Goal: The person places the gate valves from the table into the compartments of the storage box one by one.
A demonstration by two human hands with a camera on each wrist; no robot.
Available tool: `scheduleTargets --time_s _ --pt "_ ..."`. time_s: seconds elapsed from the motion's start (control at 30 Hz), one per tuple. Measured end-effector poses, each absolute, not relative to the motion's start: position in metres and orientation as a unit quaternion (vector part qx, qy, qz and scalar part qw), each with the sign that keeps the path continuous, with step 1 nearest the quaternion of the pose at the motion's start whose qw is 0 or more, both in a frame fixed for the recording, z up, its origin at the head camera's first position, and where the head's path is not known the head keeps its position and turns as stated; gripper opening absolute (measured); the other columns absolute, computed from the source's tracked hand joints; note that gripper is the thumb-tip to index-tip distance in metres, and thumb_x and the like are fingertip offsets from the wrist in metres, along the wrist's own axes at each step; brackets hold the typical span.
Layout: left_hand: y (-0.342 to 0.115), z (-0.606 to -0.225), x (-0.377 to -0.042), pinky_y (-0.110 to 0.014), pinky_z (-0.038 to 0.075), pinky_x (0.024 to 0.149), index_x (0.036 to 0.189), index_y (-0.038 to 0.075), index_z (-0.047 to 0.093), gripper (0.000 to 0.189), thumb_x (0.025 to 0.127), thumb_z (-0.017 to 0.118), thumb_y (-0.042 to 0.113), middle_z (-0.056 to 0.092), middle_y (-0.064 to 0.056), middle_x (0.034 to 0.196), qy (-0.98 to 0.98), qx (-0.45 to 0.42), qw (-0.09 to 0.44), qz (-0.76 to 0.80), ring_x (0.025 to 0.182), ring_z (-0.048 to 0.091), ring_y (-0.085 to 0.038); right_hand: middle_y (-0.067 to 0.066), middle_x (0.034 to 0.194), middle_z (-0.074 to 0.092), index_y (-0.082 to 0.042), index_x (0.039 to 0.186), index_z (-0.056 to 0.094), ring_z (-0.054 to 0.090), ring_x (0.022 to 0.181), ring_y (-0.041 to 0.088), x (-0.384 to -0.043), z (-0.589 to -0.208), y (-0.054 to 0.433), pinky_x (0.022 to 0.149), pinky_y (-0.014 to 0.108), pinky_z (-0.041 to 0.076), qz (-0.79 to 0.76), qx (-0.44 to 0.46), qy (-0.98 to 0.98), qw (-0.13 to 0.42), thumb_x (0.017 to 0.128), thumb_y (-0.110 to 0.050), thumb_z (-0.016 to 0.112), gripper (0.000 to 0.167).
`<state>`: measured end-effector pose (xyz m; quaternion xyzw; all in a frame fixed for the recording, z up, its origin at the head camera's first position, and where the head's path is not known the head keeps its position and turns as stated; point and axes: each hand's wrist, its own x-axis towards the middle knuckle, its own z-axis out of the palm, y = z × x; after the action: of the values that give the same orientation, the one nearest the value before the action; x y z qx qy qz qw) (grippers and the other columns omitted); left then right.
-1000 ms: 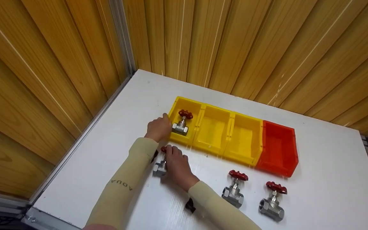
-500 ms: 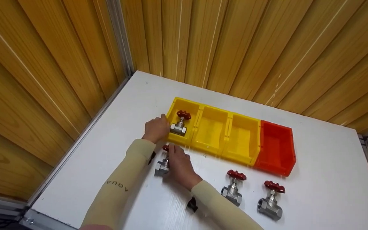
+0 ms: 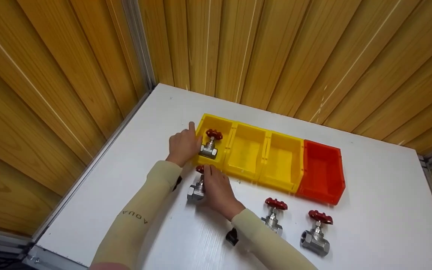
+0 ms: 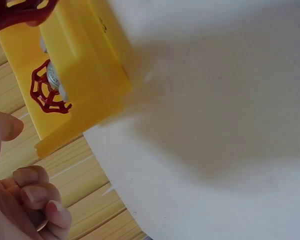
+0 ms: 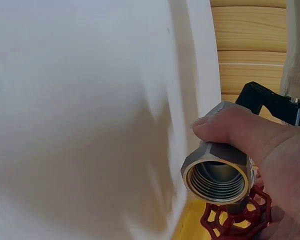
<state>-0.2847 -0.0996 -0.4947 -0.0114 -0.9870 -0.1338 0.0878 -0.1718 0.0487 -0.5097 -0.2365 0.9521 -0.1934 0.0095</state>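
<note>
My right hand [image 3: 219, 191] grips a metal valve [image 3: 195, 191] with a red handwheel, in front of the leftmost yellow bin [image 3: 229, 152]. In the right wrist view the thumb presses on the valve body [image 5: 217, 175], whose threaded opening faces the camera, and the red handwheel [image 5: 240, 220] hangs below. My left hand [image 3: 182, 146] is beside that bin's left wall. The left wrist view shows the left hand's fingers [image 4: 40, 195] loosely curled and holding nothing, apart from the bin. A second valve [image 3: 208, 150] stands upright inside the bin.
Two more yellow bins [image 3: 252, 177] and a red bin [image 3: 339, 165] continue the row to the right. Two valves [image 3: 315, 242] [image 3: 272, 221] stand on the white table [image 3: 381, 210], the nearer one partly behind my right sleeve. Wooden panels [image 3: 276, 48] rise behind.
My right hand has brought the gripped valve slightly right and closer to the bin. One finger of my left hand has lifted and now points up beside the bin's wall.
</note>
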Motion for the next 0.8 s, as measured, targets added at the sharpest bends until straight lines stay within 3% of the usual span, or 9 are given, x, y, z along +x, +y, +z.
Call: scheduleTargets --time_s 0.2,0.5,0.67,0.8 --pt "-0.096 -0.489 -0.287 -0.036 0.05 0.056 0.125 0.004 0.048 0.045 0.096 0.054 0.038 0.06 -0.011 0.073 -0.986 -0.024 0.093 -0.133 0.056 0.055 -0.024 0.02 0.141 0.045 0.002 0.143 0.032 0.046 0.13 0.034 -0.177 -0.501 0.057 0.108 0.053 0.037 -0.209 -0.228 0.951 0.015 0.053 -0.036 0.095 0.116" --pt "-0.084 -0.489 -0.287 -0.033 0.046 0.054 0.112 0.004 0.057 0.041 0.096 0.054 0.042 0.058 -0.009 0.07 -0.987 -0.038 0.089 -0.125 0.056 0.054 -0.023 0.022 0.15 0.038 0.003 0.148 0.027 0.038 0.138 0.035 -0.183 -0.494 0.073 0.113 0.052 0.03 -0.199 -0.207 0.958 0.021 0.056 -0.043 0.093 0.123" --pt "-0.077 -0.493 -0.286 -0.033 0.039 0.048 0.099 0.005 0.06 0.036 0.095 0.055 0.04 0.054 -0.007 0.062 -0.983 -0.055 0.109 -0.135 0.05 0.052 -0.022 0.021 0.151 0.036 0.002 0.149 0.026 0.037 0.139 0.035 -0.185 -0.492 0.083 0.113 0.054 0.029 -0.193 -0.197 0.961 0.014 0.056 -0.045 0.092 0.123" --pt "-0.071 -0.498 -0.285 -0.033 0.04 0.046 0.097 0.004 0.061 0.037 0.095 0.054 0.04 0.051 -0.005 0.057 -0.984 -0.069 0.111 -0.124 0.048 0.05 -0.021 0.019 0.146 0.042 0.001 0.147 0.029 0.041 0.135 0.034 -0.187 -0.492 0.092 0.111 0.054 0.031 -0.194 -0.196 0.961 -0.001 0.056 -0.049 0.091 0.121"
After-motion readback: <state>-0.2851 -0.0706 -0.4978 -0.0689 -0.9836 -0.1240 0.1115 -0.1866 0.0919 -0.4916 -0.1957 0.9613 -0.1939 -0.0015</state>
